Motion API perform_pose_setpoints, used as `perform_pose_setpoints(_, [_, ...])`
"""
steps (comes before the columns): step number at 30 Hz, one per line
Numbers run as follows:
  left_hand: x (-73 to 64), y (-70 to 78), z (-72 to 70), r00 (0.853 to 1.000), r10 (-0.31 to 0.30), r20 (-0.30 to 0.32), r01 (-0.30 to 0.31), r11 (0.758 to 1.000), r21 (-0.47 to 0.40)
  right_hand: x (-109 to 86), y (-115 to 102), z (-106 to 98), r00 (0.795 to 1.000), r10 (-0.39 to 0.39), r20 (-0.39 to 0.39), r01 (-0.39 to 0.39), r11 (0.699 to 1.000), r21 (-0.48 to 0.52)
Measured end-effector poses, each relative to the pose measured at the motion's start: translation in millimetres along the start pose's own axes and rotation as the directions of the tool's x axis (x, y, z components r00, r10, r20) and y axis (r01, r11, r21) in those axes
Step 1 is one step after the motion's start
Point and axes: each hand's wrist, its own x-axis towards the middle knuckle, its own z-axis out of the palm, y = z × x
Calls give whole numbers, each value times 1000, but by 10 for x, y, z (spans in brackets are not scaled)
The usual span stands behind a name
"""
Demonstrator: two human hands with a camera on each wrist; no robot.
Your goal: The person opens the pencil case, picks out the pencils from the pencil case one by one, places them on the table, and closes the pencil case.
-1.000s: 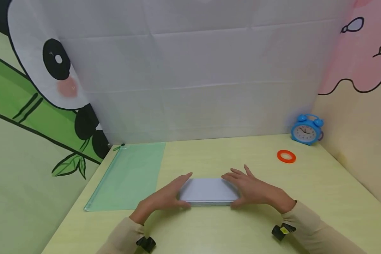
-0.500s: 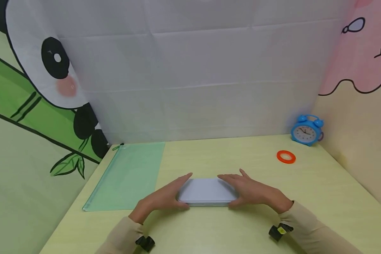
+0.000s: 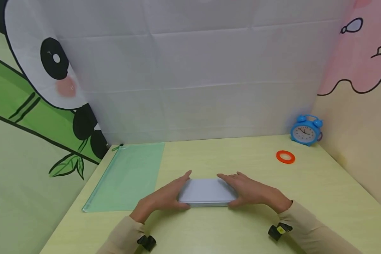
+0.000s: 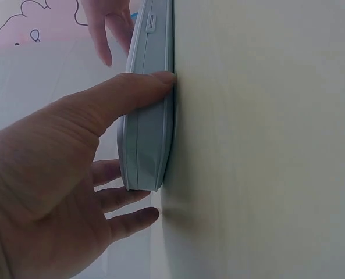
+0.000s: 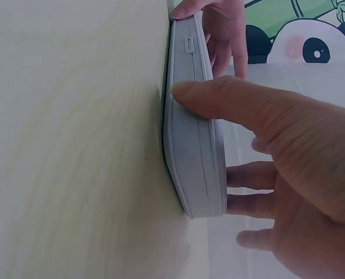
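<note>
A flat pale-grey box (image 3: 207, 192) with a lid seam lies on the table at front centre. Its front side carries a small catch, seen in the left wrist view above my thumb (image 4: 125, 96). My left hand (image 3: 163, 197) holds the box's left end, thumb along the front side and fingers around the far side. At the right end my right hand (image 3: 251, 190) holds it the same way, its thumb (image 5: 213, 96) on the front side in the right wrist view. Parts of the fingers are hidden behind the box.
A translucent green zip pouch (image 3: 130, 176) lies flat at left on the pale wooden table (image 3: 209, 229). An orange-red ring (image 3: 285, 157) lies at back right, in front of a blue alarm clock (image 3: 306, 130). A white printed cloth (image 3: 190, 70) hangs behind.
My right hand has shifted slightly left, and its raised fingers have come down and drawn together at the box's end. The left hand and the box stay nearly in place.
</note>
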Motion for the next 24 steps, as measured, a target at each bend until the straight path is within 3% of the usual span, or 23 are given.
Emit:
perform_pose_setpoints(5, [32,-32,22,1000,-10,-10,9,1000,-17,1,28,-12,1000,13,1,-13,1000,-6])
perform_pose_setpoints(12, [58,-50,34,1000,-9,-17,8,1000,-4,11,99,0,998,-57,-8,56,997,-51])
perform_pose_setpoints(24, [34,1,51,1000,-6,-27,7,1000,18,17,112,26,996,-89,-4,88,989,-116])
